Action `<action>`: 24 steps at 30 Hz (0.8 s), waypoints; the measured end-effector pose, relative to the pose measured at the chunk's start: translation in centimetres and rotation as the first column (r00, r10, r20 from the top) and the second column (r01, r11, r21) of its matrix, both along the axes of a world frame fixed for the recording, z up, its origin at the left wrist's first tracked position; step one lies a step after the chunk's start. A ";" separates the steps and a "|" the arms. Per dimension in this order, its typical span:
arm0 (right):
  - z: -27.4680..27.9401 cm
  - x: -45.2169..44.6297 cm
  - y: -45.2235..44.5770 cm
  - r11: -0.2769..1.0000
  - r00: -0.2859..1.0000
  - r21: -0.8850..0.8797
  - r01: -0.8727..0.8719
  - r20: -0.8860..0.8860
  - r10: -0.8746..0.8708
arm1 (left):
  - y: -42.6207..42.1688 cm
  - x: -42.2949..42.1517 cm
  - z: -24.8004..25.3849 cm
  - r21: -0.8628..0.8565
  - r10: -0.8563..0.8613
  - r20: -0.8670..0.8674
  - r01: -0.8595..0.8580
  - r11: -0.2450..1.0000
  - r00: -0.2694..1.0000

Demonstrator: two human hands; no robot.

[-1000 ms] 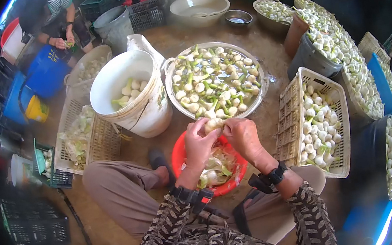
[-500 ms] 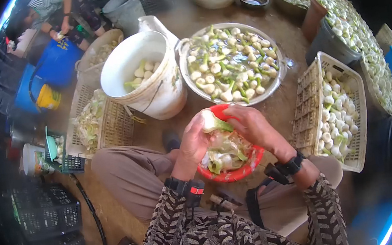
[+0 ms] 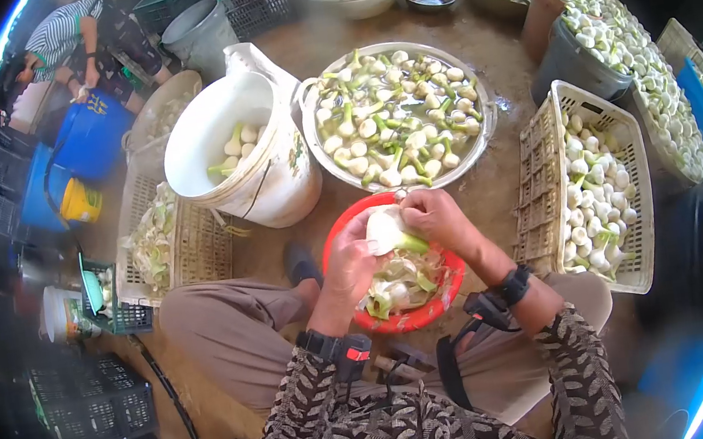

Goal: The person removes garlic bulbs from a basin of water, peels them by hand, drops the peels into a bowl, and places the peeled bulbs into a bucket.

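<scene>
Just above the red basin, holds a garlic bulb with both hands, brought close together on either side of it. Cups the bulb from the left and near side in the left hand, clasping most of its white head. Pinches at the far right edge with the right hand; cannot tell whether pinching loose skin or the bulb's body. Keeps the long axis slanted from far left to near right, with the green stem pointing away from the left hand and lying just on the near side of the right, the nearer hand to that end. Sits with loose peelings directly below in the red basin, facing a wide round basin of stemmed bulbs in water, between a white bucket on the left and a crate on the right.
</scene>
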State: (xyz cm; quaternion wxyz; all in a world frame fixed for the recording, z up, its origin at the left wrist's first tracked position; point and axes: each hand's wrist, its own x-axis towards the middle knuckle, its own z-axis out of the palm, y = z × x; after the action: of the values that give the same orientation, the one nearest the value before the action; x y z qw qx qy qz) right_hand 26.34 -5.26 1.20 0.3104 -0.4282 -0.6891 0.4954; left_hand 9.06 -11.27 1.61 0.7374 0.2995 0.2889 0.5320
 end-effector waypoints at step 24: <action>0.8 3.2 1.9 0.933 0.987 -0.359 0.036 -0.135 -0.090 | 1.2 -2.7 -2.2 -0.121 -0.026 0.116 0.040 0.992 0.993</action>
State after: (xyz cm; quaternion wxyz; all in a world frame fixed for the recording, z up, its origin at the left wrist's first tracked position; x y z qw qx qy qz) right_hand 29.53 -3.37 1.97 0.2941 -0.4609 -0.5490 0.6322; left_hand 6.32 -10.05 -0.56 0.7786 0.2272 0.2736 0.5170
